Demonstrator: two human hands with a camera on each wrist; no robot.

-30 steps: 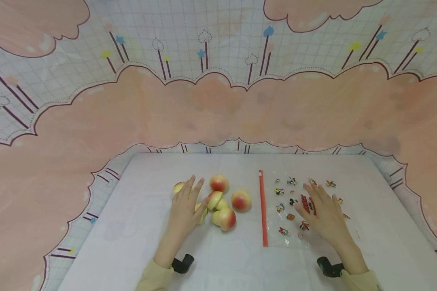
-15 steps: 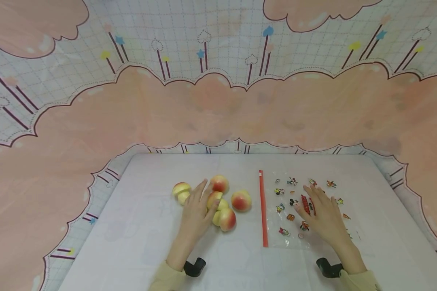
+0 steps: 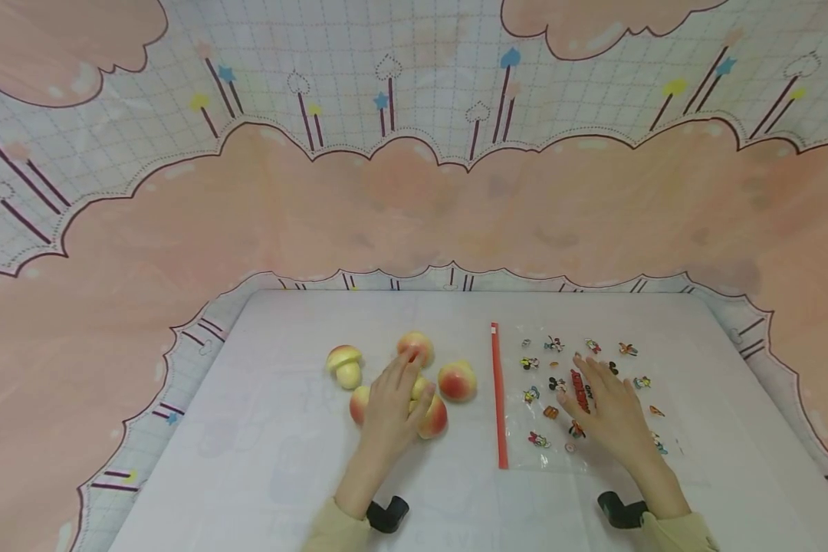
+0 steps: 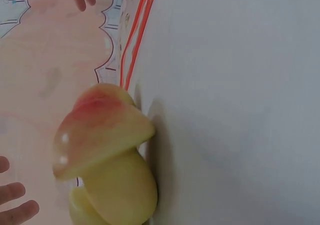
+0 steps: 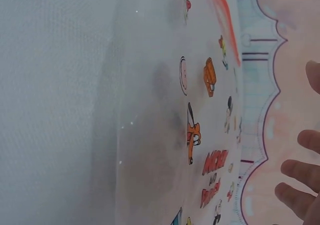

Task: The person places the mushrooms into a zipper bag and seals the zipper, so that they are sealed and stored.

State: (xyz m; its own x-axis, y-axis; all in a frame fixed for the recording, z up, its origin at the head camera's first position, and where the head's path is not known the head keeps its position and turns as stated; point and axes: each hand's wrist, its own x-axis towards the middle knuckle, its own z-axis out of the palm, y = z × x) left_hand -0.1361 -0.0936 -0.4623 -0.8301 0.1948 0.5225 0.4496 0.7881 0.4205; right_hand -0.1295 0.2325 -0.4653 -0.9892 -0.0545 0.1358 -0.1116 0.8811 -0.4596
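Note:
Several toy mushrooms with yellow stems and red-yellow caps lie in a cluster on the white table. My left hand (image 3: 393, 402) hovers over them with its fingers spread, partly hiding the middle ones. One mushroom (image 3: 345, 366) lies to its left, another (image 3: 458, 381) to its right, and a third (image 3: 415, 345) is just beyond the fingertips. Large in the left wrist view is a mushroom (image 4: 105, 155), apart from the fingers (image 4: 20, 191). Over a clear zip bag (image 3: 545, 456) with cartoon prints, my right hand (image 3: 610, 414) is held with fingers extended, gripping nothing.
The bag's red zip strip (image 3: 499, 399) runs along its left side, facing the mushrooms. A white table (image 3: 234, 460) carries everything. Behind it hangs a peach and white patterned cloth (image 3: 414, 207). A black wrist mount (image 3: 388, 514) sits at the left wrist, another (image 3: 621, 510) at the right.
My left hand has moved rightward across the mushrooms, uncovering the leftmost one and covering the middle ones. My right hand has barely shifted. The mushrooms and bag stay in place.

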